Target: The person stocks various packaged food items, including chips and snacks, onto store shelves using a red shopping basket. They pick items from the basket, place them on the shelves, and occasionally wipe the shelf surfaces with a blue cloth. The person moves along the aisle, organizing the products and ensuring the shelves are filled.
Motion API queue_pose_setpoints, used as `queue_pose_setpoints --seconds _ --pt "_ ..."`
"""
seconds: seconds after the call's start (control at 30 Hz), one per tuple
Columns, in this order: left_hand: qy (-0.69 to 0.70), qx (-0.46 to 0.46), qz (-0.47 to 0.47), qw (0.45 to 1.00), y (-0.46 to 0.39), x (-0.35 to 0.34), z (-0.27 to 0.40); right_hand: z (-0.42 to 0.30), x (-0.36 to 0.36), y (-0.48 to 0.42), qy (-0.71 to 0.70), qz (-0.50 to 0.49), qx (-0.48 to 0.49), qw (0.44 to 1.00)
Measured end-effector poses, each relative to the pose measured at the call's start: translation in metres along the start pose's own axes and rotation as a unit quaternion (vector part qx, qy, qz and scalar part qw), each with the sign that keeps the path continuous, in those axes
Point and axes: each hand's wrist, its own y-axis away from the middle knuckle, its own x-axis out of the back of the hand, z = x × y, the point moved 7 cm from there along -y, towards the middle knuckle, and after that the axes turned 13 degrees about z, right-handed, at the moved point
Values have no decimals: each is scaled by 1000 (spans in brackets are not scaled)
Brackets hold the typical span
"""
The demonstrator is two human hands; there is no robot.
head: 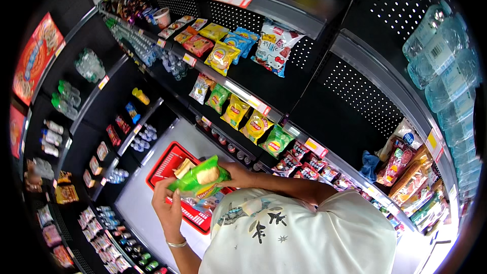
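Note:
A green bag of potato chips [198, 180] is held between both hands above a red plastic shopping basket [161, 167]. My left hand [167, 201], with a silver bracelet at the wrist, grips the bag's left end between thumb and fingers. At the opposite end, my right hand [237, 175] has hold of the bag, its fingers partly hidden behind it. In the basket, which is on the floor, are a beige item [183, 168] and a clear plastic package [207, 202], both partly covered by the bag.
Beside me runs a black shelf with chip bags [236, 111] along its front. Higher up are more snack bags [222, 57] and a large white chip bag [276, 47]. Water bottle packs [443, 61] stand at the right. Another stocked shelf unit [81, 121] bounds the pale floor [133, 198].

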Motion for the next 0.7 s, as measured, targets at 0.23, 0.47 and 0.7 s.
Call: queue_pose_setpoints --seconds 0.23,0.47,0.7 --pt "59 102 -23 993 4 -64 -54 9 45 0 -204 163 -77 962" --pt "105 138 -137 975 4 -129 -58 -8 75 1 -148 165 -45 974" --pt "155 134 -28 978 -12 -145 -40 4 139 -23 -61 259 -70 961"
